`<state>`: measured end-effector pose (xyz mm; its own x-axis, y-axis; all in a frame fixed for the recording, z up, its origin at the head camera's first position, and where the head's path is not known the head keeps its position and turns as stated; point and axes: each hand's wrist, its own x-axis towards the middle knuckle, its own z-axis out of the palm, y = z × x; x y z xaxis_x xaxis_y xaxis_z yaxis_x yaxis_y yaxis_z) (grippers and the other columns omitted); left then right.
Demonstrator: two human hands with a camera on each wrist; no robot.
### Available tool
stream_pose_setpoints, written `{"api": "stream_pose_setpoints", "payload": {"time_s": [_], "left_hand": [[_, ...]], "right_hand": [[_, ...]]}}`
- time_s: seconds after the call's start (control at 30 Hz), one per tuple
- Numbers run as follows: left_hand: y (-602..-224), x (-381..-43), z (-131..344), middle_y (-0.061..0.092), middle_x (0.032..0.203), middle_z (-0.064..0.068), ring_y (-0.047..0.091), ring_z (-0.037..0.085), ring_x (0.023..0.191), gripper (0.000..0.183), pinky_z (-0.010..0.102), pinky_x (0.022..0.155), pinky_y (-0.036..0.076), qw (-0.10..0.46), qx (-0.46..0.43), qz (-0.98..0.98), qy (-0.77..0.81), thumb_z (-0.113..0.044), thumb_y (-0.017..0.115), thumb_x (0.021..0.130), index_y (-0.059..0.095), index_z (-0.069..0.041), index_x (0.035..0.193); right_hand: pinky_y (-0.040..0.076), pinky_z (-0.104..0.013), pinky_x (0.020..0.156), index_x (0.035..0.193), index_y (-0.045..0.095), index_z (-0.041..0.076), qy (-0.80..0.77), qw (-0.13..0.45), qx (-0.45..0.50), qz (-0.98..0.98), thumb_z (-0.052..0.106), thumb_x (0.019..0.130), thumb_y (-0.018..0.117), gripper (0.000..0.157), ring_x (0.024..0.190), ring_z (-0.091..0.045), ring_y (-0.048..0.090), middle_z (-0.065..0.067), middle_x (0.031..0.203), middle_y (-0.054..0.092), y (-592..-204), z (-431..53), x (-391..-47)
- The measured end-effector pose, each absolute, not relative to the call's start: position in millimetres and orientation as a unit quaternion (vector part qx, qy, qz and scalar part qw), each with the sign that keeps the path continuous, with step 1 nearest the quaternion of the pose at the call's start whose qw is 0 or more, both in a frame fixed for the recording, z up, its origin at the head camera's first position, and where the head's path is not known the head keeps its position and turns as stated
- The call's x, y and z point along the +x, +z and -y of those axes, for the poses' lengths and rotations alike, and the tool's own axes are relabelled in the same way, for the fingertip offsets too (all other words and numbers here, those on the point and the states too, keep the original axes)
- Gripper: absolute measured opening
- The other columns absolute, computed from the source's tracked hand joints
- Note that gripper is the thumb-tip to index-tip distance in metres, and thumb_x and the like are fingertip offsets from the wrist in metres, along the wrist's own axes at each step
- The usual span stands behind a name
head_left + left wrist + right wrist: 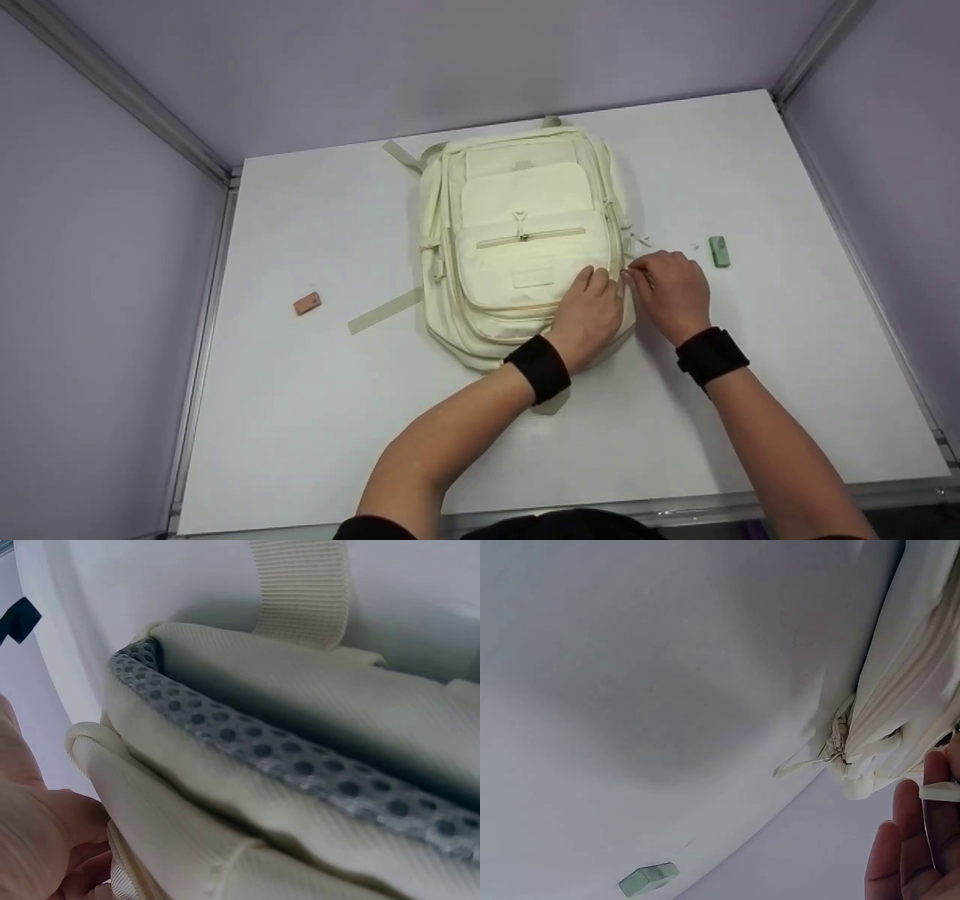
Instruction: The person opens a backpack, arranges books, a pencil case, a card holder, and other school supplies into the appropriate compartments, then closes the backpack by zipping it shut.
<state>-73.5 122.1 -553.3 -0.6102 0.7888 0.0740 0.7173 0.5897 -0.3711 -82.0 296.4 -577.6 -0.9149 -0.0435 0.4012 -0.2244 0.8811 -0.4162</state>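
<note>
A cream backpack [525,255] lies front side up on the white table. My left hand [589,319] is on the lower right of its front pocket and grips fabric near the side seam. In the left wrist view, curled fingers [86,870] are at a fold of the bag, beside grey mesh padding [262,746]. My right hand [671,289] is at the bag's right edge, thumb and forefinger pinched together close to the left hand's fingertips. In the right wrist view, a small cream zipper pull [939,792] shows at its fingers.
A green block [719,251] lies right of the bag, and a reddish-orange block [307,304] lies to its left. Loose straps [386,310] stretch out from the bag's left side. White cord ends [641,241] stick out on its right. Pale walls [450,67] enclose the table.
</note>
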Motion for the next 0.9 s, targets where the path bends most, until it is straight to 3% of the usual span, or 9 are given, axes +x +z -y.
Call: {"api": "stream_pose_setpoints", "payload": {"time_s": [0.1, 0.27, 0.53, 0.9], "left_hand": [[-552.6, -73.0, -122.6, 0.064, 0.112, 0.002, 0.046, 0.025, 0.120, 0.029, 0.043, 0.113, 0.032, 0.101, -0.431, 0.881, 0.166, -0.017, 0.043, 0.107, 0.071, -0.016, 0.109], [-551.9, -73.1, -123.9, 0.065, 0.108, 0.000, 0.046, 0.024, 0.118, 0.027, 0.043, 0.113, 0.033, 0.095, -0.437, 0.876, 0.179, -0.016, 0.043, 0.107, 0.068, -0.018, 0.098], [-552.5, -73.3, -127.8, 0.067, 0.101, -0.001, 0.049, 0.023, 0.115, 0.029, 0.043, 0.113, 0.035, 0.109, -0.437, 0.879, 0.157, -0.015, 0.044, 0.106, 0.069, -0.020, 0.091], [-552.3, -75.7, -128.6, 0.068, 0.101, -0.002, 0.050, 0.022, 0.113, 0.030, 0.042, 0.112, 0.036, 0.112, -0.435, 0.879, 0.161, -0.015, 0.044, 0.105, 0.070, -0.020, 0.093]], "right_hand": [[0.048, -0.051, 0.074, 0.098, 0.075, 0.005, 0.232, 0.178, 0.057, 0.955, 0.018, 0.096, 0.074, 0.014, 0.085, -0.036, 0.064, -0.013, 0.091, 0.073, -575.8, -298.7, -92.5], [0.048, -0.052, 0.076, 0.100, 0.076, 0.004, 0.222, 0.159, 0.048, 0.961, 0.019, 0.096, 0.074, 0.015, 0.089, -0.037, 0.064, -0.014, 0.094, 0.073, -571.1, -302.2, -107.6], [0.048, -0.052, 0.074, 0.098, 0.075, 0.003, 0.203, 0.164, 0.064, 0.963, 0.018, 0.096, 0.074, 0.015, 0.087, -0.038, 0.064, -0.015, 0.093, 0.073, -565.5, -308.7, -125.5], [0.050, -0.052, 0.075, 0.100, 0.076, 0.004, 0.197, 0.167, 0.098, 0.961, 0.017, 0.096, 0.074, 0.014, 0.086, -0.037, 0.064, -0.014, 0.092, 0.073, -566.9, -313.5, -129.0]]}}
